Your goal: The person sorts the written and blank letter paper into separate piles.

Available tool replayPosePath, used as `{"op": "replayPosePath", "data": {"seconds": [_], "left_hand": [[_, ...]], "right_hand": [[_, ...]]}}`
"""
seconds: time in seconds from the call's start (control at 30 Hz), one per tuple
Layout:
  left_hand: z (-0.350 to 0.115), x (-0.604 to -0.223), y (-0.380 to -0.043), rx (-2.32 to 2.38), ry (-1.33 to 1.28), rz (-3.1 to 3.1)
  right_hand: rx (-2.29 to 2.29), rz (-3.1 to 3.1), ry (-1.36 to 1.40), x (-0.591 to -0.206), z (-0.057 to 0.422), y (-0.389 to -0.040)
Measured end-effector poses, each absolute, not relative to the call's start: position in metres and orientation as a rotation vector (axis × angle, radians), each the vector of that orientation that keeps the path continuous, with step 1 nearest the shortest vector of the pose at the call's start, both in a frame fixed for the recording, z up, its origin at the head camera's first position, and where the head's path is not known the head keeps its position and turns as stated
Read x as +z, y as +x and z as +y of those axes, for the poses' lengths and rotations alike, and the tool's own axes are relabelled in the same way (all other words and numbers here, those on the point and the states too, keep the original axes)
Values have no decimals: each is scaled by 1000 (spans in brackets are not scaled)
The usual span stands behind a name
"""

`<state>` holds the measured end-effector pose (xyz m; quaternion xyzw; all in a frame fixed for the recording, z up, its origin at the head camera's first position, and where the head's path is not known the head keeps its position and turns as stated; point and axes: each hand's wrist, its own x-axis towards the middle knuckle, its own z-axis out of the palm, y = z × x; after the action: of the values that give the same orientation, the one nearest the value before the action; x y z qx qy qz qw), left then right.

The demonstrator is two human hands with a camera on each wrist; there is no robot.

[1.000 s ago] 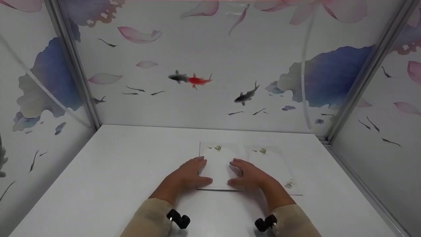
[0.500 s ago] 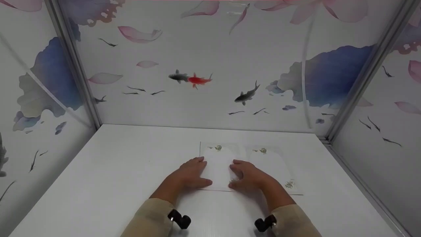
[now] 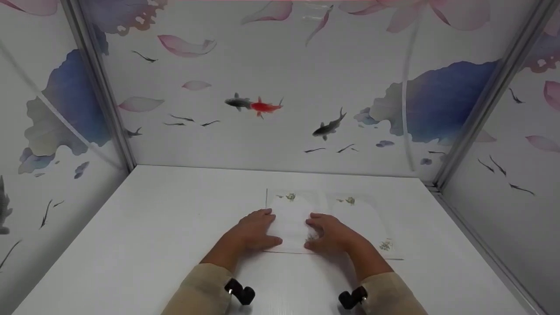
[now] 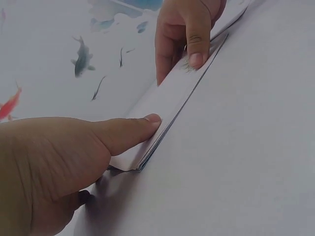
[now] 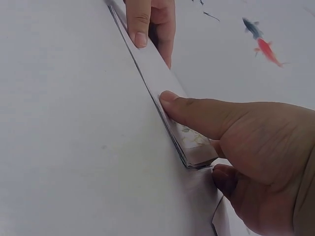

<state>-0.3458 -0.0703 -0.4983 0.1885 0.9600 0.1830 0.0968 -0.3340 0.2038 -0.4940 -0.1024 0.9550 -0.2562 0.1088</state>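
Note:
A stack of white printed paper sheets (image 3: 291,227) lies on the white table between my two hands. Small green and brown plant prints decorate its top sheet, and several thin layers show along its edge in both wrist views. My left hand (image 3: 255,232) holds the left side, its thumb flat on the top sheet and its fingers along the side edge. Across from it, my right hand (image 3: 330,234) grips the other side, thumb on top near a plant print, fingers down at the edge. Fingertips under the edge are partly hidden.
A second sheet or stack with the same prints (image 3: 361,223) lies just to the right, partly behind my right hand. White panels painted with fish and petals (image 3: 280,144) enclose the table (image 3: 153,245) at the back and sides. Metal posts (image 3: 98,83) stand at the corners.
The stack's near edge has settled flatter on the table, its dark edge line now thinner. A plant print has come into view beside my right thumb. Both hands stay nearly in place.

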Motion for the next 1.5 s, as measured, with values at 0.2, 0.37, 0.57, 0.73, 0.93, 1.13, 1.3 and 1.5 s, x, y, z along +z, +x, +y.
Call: {"op": "replayPosePath", "data": {"seconds": [0.2,0.37,0.57,0.73,0.93,1.13,1.3,1.5], "left_hand": [[-71,-500,-350,590,577,2894],[-75,-499,-349,735,591,2903],[-76,-498,-348,807,561,2913],[-75,-501,-350,870,493,2932],[-75,-502,-353,912,476,2941],[-76,-503,-355,905,491,2951],[-75,-502,-352,915,485,2957],[-71,-498,-349,920,443,2973]], "right_hand": [[-846,2843,-234,-493,202,-335],[-946,2842,-173,-490,203,-335],[-960,2875,-220,-493,209,-339],[-955,2887,-237,-495,211,-342],[-961,2877,-234,-493,213,-343],[-983,2868,-232,-493,214,-343],[-1024,2879,-223,-493,212,-343],[-1038,2923,-203,-491,208,-343]]}}
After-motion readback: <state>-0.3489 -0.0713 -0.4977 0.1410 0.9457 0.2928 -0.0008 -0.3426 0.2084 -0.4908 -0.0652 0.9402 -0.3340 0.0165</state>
